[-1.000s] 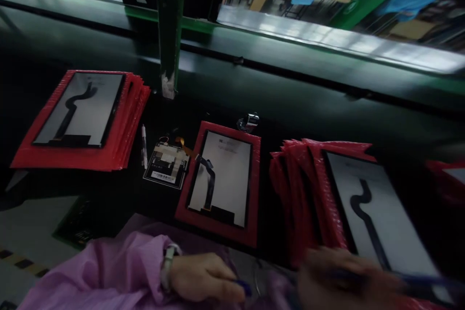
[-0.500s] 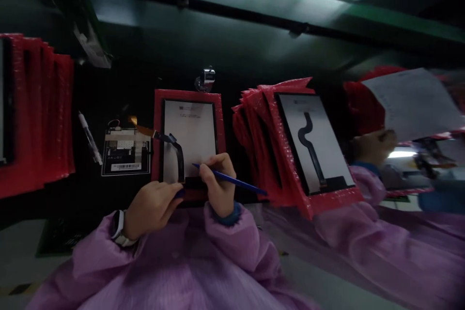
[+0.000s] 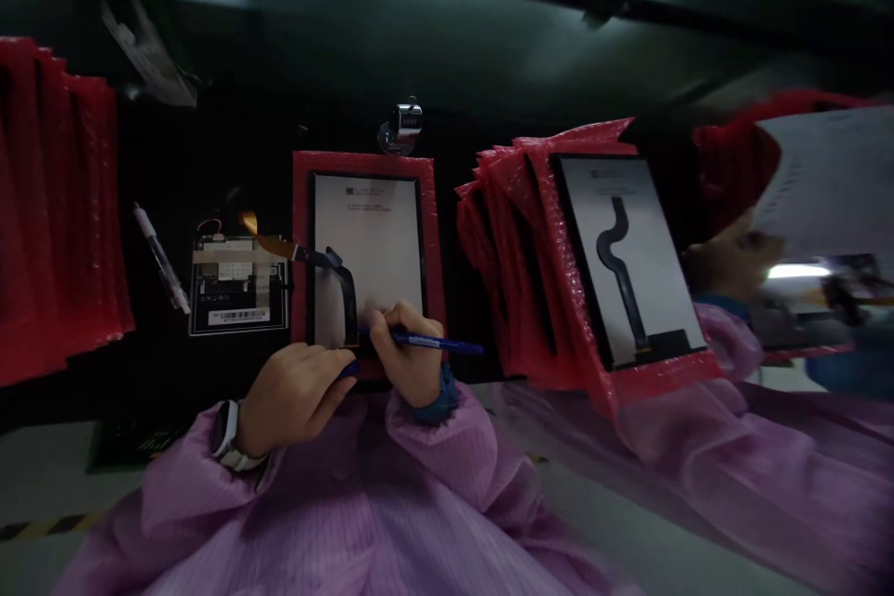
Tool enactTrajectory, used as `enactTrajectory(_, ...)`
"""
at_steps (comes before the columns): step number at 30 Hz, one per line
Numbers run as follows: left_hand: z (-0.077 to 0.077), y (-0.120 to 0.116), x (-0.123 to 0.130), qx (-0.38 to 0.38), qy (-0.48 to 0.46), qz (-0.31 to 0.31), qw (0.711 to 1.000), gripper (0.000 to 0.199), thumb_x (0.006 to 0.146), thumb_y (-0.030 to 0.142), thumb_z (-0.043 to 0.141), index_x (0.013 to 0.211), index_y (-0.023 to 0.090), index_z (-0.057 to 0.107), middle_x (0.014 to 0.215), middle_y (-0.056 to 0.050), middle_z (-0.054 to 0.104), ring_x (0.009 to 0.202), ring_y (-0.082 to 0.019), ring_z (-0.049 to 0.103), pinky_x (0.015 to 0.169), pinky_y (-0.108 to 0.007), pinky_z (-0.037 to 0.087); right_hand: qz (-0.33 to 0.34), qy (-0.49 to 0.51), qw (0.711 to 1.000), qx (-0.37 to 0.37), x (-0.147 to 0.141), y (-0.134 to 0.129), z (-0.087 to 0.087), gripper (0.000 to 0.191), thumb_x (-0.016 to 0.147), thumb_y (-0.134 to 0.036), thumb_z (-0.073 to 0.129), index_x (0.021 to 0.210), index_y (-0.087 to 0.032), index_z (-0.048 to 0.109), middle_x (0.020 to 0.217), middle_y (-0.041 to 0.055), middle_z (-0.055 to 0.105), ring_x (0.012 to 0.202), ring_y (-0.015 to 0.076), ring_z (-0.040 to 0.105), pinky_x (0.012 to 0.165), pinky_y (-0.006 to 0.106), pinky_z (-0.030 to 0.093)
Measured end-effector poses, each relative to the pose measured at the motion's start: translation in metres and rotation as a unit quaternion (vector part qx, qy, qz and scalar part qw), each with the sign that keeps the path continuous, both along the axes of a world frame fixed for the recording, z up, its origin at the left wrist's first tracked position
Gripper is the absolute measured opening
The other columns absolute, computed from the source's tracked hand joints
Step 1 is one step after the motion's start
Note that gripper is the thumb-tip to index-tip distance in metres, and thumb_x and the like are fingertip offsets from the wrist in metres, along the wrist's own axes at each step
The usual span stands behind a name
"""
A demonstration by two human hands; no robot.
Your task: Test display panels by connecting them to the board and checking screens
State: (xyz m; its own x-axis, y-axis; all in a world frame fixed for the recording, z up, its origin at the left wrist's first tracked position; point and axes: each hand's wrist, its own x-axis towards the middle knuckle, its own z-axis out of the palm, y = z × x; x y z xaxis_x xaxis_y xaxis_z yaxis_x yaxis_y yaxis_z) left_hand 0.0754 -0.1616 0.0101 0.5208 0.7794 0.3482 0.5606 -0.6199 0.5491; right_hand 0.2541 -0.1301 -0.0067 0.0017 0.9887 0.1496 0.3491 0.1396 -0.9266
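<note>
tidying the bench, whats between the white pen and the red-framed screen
In the head view, a labelled circuit board lies between the pen and screen.

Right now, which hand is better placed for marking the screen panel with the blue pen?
Probably the right hand: it grips the blue pen, pointing at the panel's lower part; the left hand lies beside it and lacks the pen.

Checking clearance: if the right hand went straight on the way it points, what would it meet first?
Probably the black flex cable lying on the display panel, just past the right hand holding the blue pen. Depth is unclear, so it may pass above.
</note>
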Motion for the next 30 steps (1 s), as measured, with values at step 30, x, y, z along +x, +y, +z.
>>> enactTrajectory(30,-0.017,0.024,-0.022,0.095,0.068,-0.02,0.993,0.026,0.106,0.032,0.042,0.103,0.015,0.062,0.084,-0.006,0.074,0.07,-0.016,0.073,0.067,-0.025,0.055,-0.315,0.006,0.929,0.194,0.238,0.015,0.054,0.036,0.086,-0.039,0.068,0.065,-0.024,0.043,0.055,-0.0048,0.042,0.045,0.011,0.038,0.046,0.028,0.03)
